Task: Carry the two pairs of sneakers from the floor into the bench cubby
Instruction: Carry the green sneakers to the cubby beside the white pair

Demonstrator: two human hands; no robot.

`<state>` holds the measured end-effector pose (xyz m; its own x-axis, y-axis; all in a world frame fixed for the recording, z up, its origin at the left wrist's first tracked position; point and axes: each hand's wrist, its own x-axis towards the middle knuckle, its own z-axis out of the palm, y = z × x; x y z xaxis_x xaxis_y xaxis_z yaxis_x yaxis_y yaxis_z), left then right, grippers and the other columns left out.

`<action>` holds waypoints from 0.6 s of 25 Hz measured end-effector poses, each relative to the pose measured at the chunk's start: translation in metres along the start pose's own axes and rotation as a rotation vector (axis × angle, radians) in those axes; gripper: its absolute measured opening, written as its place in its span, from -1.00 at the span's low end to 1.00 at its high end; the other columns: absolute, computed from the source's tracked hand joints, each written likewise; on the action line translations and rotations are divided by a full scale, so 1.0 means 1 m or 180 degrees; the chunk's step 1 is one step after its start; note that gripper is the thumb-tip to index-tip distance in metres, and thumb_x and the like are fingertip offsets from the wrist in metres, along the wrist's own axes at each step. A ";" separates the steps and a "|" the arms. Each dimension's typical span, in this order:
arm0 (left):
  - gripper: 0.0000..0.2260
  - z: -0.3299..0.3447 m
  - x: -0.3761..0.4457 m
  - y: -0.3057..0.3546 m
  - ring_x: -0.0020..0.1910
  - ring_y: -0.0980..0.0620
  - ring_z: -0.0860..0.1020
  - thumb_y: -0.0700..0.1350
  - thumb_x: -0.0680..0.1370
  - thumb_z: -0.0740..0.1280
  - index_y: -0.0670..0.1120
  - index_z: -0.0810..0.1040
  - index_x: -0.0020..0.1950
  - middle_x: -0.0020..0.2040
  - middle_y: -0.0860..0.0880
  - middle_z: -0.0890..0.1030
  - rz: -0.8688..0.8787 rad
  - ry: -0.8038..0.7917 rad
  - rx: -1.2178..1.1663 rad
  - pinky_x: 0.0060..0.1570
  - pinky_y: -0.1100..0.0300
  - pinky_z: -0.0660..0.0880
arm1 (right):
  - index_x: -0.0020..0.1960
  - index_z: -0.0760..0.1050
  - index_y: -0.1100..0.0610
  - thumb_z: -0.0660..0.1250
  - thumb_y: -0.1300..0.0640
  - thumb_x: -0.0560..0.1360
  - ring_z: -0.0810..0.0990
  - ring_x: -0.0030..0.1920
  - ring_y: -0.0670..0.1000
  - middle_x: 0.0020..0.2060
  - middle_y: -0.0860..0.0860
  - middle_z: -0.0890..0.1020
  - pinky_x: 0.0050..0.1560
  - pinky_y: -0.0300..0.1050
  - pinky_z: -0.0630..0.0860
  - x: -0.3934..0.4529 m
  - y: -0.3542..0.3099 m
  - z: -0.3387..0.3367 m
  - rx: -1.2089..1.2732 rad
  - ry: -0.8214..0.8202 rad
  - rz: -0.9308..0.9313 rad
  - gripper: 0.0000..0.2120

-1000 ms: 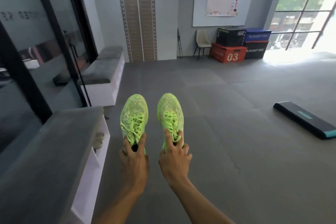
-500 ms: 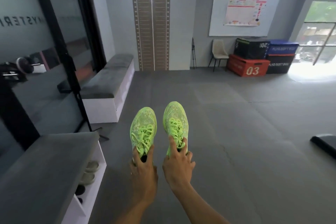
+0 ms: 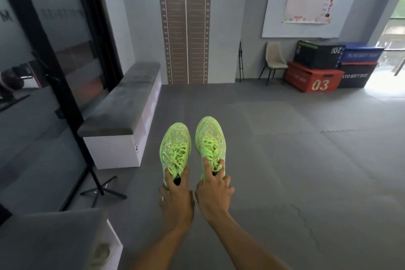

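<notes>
I hold a pair of neon-green sneakers in the air, toes pointing away from me. My left hand (image 3: 175, 197) grips the heel opening of the left sneaker (image 3: 175, 147). My right hand (image 3: 213, 190) grips the collar of the right sneaker (image 3: 210, 136), with two fingers over its laces. A white bench with a grey cushion (image 3: 118, 116) stands ahead on the left along the glass wall, its cubby openings facing right. A nearer bench (image 3: 54, 241) fills the lower left corner, with a pale shoe (image 3: 102, 255) blurred in its cubby.
A black stand with spread feet (image 3: 103, 190) stands between the two benches. Stacked plyo boxes (image 3: 315, 79) and a chair (image 3: 274, 61) line the far wall. Grey foam mats (image 3: 285, 160) cover the floor.
The view has moved forward and swung left: the far bench is closer and the near bench has slid down into the corner. Both hands keep the same grip on the sneakers.
</notes>
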<state>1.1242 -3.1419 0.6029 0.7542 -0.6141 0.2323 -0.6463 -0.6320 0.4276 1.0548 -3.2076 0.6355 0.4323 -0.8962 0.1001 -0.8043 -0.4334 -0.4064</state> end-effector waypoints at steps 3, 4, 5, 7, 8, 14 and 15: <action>-0.27 0.026 0.109 0.004 0.33 -0.26 0.31 -0.09 0.55 0.38 0.24 0.06 0.58 0.56 -0.18 0.03 0.0061 0.0052 -0.0037 0.09 -0.17 0.53 | 0.58 -0.12 -0.23 0.22 0.07 0.58 0.38 0.29 0.24 0.61 0.15 0.01 0.14 0.21 0.39 0.106 -0.018 0.034 0.0013 0.0078 -0.0021 -0.27; -0.26 0.035 0.144 0.006 0.35 -0.27 0.30 -0.10 0.54 0.40 0.23 0.07 0.58 0.56 -0.18 0.03 0.0111 0.0070 0.0009 0.09 -0.17 0.53 | 0.58 -0.10 -0.23 0.23 0.08 0.57 0.39 0.28 0.25 0.61 0.15 0.02 0.15 0.22 0.39 0.141 -0.023 0.043 -0.0016 0.0083 -0.0048 -0.27; -0.26 0.042 0.175 0.009 0.37 -0.27 0.29 -0.11 0.53 0.41 0.22 0.09 0.58 0.56 -0.19 0.04 0.0114 0.0098 0.0049 0.11 -0.16 0.52 | 0.58 -0.07 -0.22 0.24 0.08 0.57 0.40 0.27 0.26 0.61 0.15 0.04 0.15 0.24 0.38 0.174 -0.028 0.049 -0.0002 0.0074 -0.0027 -0.27; -0.26 0.070 0.251 0.015 0.38 -0.26 0.30 -0.10 0.52 0.43 0.19 0.11 0.58 0.56 -0.21 0.08 0.0059 0.0114 0.0129 0.16 -0.13 0.49 | 0.57 -0.05 -0.21 0.24 0.10 0.56 0.42 0.25 0.27 0.60 0.17 0.06 0.15 0.25 0.37 0.258 -0.040 0.072 0.0029 0.0015 -0.0013 -0.28; -0.26 0.069 0.268 0.017 0.36 -0.26 0.31 -0.10 0.52 0.43 0.19 0.12 0.58 0.55 -0.22 0.10 0.0060 0.0138 0.0140 0.17 -0.13 0.49 | 0.57 -0.05 -0.21 0.24 0.10 0.56 0.42 0.25 0.28 0.60 0.17 0.06 0.15 0.25 0.36 0.274 -0.042 0.071 0.0010 0.0015 -0.0063 -0.28; -0.31 0.127 0.444 0.028 0.30 -0.27 0.37 -0.04 0.55 0.40 0.18 0.12 0.58 0.55 -0.23 0.10 -0.0257 0.0083 0.0265 0.12 -0.12 0.50 | 0.58 -0.03 -0.21 0.25 0.08 0.56 0.43 0.25 0.29 0.60 0.17 0.07 0.15 0.23 0.39 0.454 -0.075 0.110 -0.0132 -0.0097 -0.0243 -0.29; -0.30 0.139 0.475 0.027 0.30 -0.27 0.37 -0.04 0.55 0.41 0.19 0.12 0.58 0.55 -0.23 0.11 -0.0250 0.0096 0.0244 0.12 -0.11 0.50 | 0.58 -0.04 -0.21 0.25 0.08 0.56 0.43 0.26 0.29 0.60 0.17 0.06 0.15 0.23 0.40 0.486 -0.080 0.120 -0.0069 -0.0135 -0.0249 -0.28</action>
<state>1.4485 -3.5163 0.6033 0.8052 -0.5476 0.2274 -0.5913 -0.7126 0.3777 1.3776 -3.5968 0.6079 0.5107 -0.8548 0.0921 -0.7759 -0.5044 -0.3789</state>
